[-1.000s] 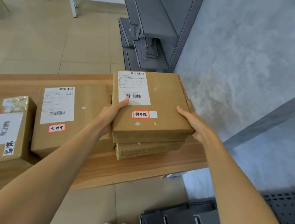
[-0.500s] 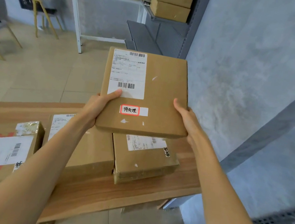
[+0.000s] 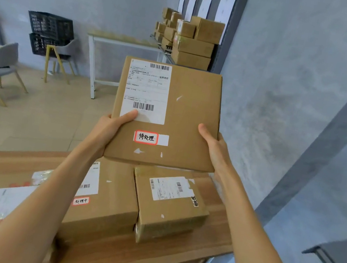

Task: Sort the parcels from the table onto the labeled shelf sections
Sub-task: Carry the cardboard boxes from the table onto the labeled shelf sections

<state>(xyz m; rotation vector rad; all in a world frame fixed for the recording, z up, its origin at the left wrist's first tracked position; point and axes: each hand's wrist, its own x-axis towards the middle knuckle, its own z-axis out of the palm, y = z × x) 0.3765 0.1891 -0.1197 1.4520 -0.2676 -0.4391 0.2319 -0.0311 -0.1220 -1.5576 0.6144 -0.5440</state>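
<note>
Grey concrete walls enclose the room; a shelf against the far wall already carries stacked boxes. The flat parcel is held above the wooden worktop, clear of the parcels left on it. The left hand and right hand each grip one side edge, thumbs on top, probably to keep the wide, thin carton level. Its face is tilted toward the person, so the red-bordered sticker is legible, presumably for selecting the matching shelf section.
</note>
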